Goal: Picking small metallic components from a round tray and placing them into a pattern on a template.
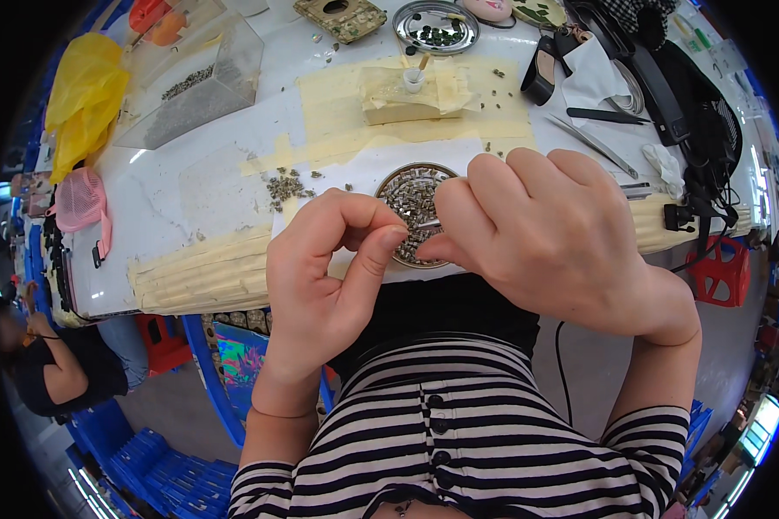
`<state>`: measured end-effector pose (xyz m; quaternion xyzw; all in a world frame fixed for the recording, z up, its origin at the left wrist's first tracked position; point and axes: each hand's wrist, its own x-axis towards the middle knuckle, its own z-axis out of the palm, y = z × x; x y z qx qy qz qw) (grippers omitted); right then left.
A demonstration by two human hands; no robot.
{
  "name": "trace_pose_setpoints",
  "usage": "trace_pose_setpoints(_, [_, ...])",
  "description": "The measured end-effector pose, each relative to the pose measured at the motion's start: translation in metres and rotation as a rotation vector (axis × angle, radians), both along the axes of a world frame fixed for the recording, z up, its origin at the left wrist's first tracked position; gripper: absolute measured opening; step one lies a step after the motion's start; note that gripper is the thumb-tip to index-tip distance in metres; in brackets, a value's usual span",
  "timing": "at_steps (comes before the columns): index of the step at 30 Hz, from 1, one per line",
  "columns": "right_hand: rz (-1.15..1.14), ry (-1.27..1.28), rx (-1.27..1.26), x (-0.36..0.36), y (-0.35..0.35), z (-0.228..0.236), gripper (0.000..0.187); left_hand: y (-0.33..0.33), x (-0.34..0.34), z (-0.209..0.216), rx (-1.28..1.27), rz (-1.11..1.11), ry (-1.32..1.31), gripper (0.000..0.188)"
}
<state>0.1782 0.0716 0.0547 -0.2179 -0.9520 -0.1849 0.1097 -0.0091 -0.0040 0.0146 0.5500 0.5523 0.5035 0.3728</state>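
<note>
White tabletop [169,203], cream padded edge [203,275] nearest the body. Round brass-rimmed dish [416,164] of small silvery metal bits [404,192] sits btwn & partly under both hands. L hand [325,272]: thumb & index tips pressed together, can't tell on what. R hand [545,229]: curled, pinching slim silvery metal tool [429,225], tip nr L fingertips. Loose grey-brown bits [284,189] just beyond L hand.

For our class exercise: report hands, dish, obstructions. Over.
Left hand pinched, contents unclear. Right hand holding slim metal tool. Round dish of small metallic pieces below, hands partly hiding it.
</note>
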Motion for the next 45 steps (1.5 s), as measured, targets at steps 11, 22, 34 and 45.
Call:
trace_pose_setpoints(11, [-0.054,-0.045,-0.036,-0.002,-0.003,0.004,0.021,0.006,-0.002,-0.005,0.313,0.051,0.258,0.008])
trace_pose_setpoints(22, [-0.023,0.03,0.043,-0.005,-0.01,0.004,0.018,0.008,-0.004,-0.007,0.383,0.067,0.283,0.009])
trace_pose_setpoints(34, [0.092,-0.075,-0.025,-0.001,-0.005,0.019,0.028,0.006,-0.005,-0.01,0.314,0.039,0.202,0.007])
trace_pose_setpoints(45, [0.1,-0.165,-0.007,-0.002,-0.004,0.023,0.032,0.002,-0.003,-0.01,0.193,0.059,0.101,0.006])
